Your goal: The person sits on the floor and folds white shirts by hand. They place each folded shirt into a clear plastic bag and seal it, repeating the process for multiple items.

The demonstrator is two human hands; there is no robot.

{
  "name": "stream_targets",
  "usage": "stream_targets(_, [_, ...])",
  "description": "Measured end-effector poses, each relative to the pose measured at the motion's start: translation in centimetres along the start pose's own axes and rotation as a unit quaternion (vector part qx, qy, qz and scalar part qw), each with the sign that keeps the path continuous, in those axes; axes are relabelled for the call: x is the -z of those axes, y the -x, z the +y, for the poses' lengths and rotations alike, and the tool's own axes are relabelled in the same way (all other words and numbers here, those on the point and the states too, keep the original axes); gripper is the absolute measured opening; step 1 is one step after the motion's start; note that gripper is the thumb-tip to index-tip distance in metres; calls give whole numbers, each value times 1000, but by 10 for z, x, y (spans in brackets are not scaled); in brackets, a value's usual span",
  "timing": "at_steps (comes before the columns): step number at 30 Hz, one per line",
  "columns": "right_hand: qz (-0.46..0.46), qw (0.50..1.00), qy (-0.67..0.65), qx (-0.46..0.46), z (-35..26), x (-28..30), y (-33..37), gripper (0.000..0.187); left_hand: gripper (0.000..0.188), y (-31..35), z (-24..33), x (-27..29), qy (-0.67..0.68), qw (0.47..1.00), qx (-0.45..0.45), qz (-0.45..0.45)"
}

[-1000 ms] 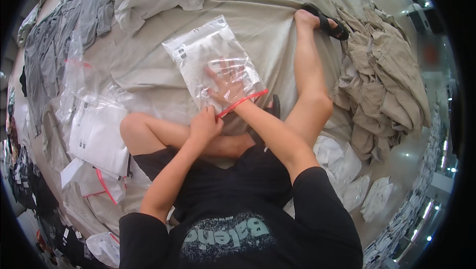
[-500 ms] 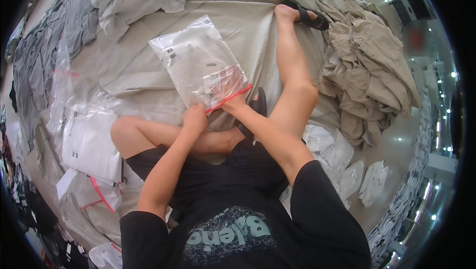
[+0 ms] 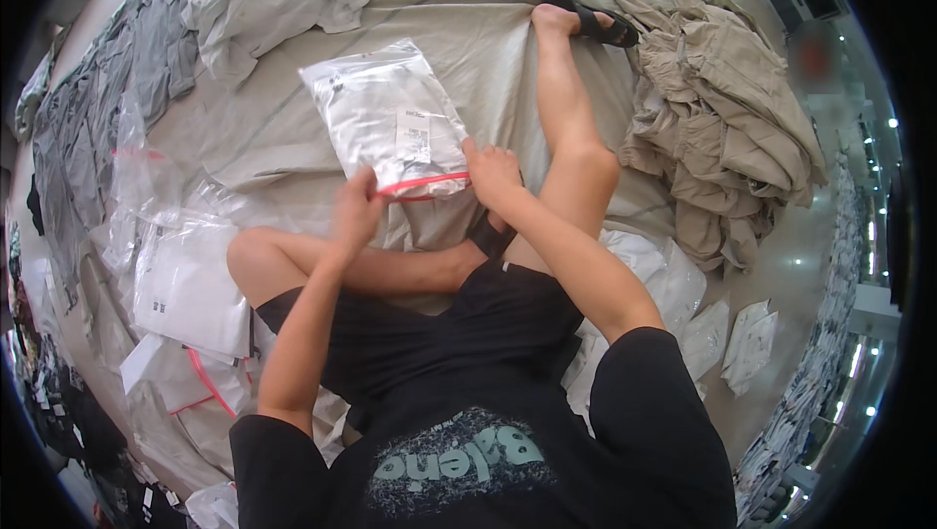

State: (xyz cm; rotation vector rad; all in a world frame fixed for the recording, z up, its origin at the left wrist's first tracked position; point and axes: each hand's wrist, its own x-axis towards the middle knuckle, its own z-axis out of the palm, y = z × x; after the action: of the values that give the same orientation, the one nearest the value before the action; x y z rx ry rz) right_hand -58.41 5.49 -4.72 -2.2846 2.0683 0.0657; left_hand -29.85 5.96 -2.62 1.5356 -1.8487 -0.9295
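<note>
A clear plastic zip bag (image 3: 381,119) with a pale folded garment inside lies in front of my crossed leg, its red-edged mouth toward me. The left corner of that red edge is pinched in my left hand (image 3: 357,212), which is slightly blurred. At the opposite corner my right hand (image 3: 493,174) grips the bag, its thumb against the side and its fingers curled. A printed label (image 3: 414,136) shows through the plastic. The two edges of the mouth stand a little apart in the middle.
Flat plastic bags (image 3: 190,285) with white sheets lie left of my knee. Grey clothes (image 3: 127,70) and off-white clothes (image 3: 283,2) are heaped at the far left, beige clothes (image 3: 722,119) at the right. More packed bags (image 3: 664,280) lie beside my right thigh, all on a beige cloth (image 3: 459,51).
My right hand has come out of the bag's mouth to its right corner. My left hand has shifted slightly left and up along the red edge. The bag now lies straighter.
</note>
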Motion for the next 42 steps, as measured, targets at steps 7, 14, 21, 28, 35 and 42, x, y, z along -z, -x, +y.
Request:
stream_targets(7, [148, 945, -285, 59, -21, 35, 26, 18, 9, -55, 55, 115, 86, 995, 16, 56])
stream_targets(14, [340, 860, -374, 75, -20, 133, -8, 16, 12, -90, 94, 199, 194, 971, -13, 142])
stream_targets(21, [274, 864, -406, 118, -7, 182, -22, 14, 15, -73, 110, 249, 106, 993, 19, 47])
stream_targets(28, [229, 837, -486, 105, -13, 189, -18, 16, 12, -39, 97, 258, 95, 993, 36, 53])
stream_targets(35, [109, 694, -710, 52, -18, 177, -12, 13, 21, -37, 163, 179, -179, 929, -275, 171])
stream_targets(42, [111, 694, -711, 9, -20, 170, 13, 18, 11, -52, 210, 71, -279, 896, -344, -7])
